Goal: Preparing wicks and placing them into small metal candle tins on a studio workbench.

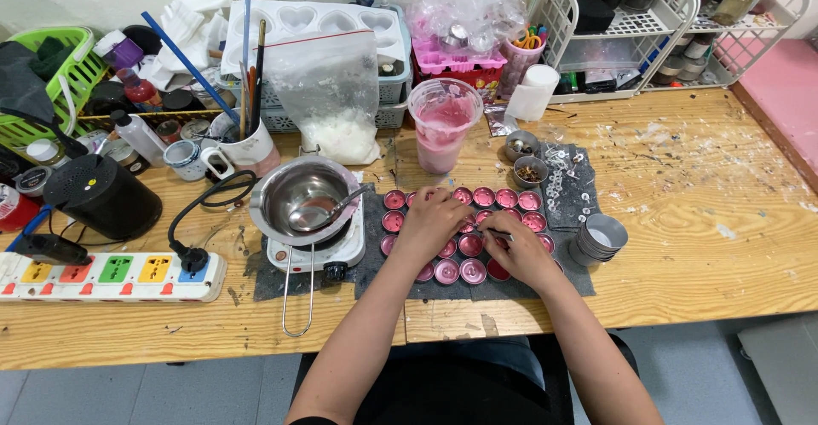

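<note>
- Wooden workbench (682,220), scratched and paint-flecked, crowded along its far edge with baskets, a white wire rack (630,24) and a heart-shaped mould tray (341,20).
- Dark grey mat (571,190) spread at the bench's middle, taken as landmark for all that follows.
- On the mat: rows of small round tealight cups (494,199), most already showing pink wax; a few at the near row partly hidden under the hands, fill state there cannot be told.
- Just off the mat's right edge: a stack of empty metal cups (601,237), seemingly unfilled.
- Beyond the mat's far edge: a clear measuring cup (443,122) smeared with pink wax, and two little metal bowls (524,159).
- Off the mat's left edge: a steel melting pot (302,199) with a spoon, sitting on a small white hotplate (315,250); further left a multicoloured power strip (111,276).
- Left hand (430,220) resting flat over the left cups on the mat, fingers loosely curled, touching the cups rather than gripping any one.
- Right hand (520,254) over the mat's near right part, fingers pinched on a thin dark tool (498,235), likely tweezers, whose tip points left toward a cup between the two hands.
- Judged stage: pouring largely done; fine work on individual cups in hand.
</note>
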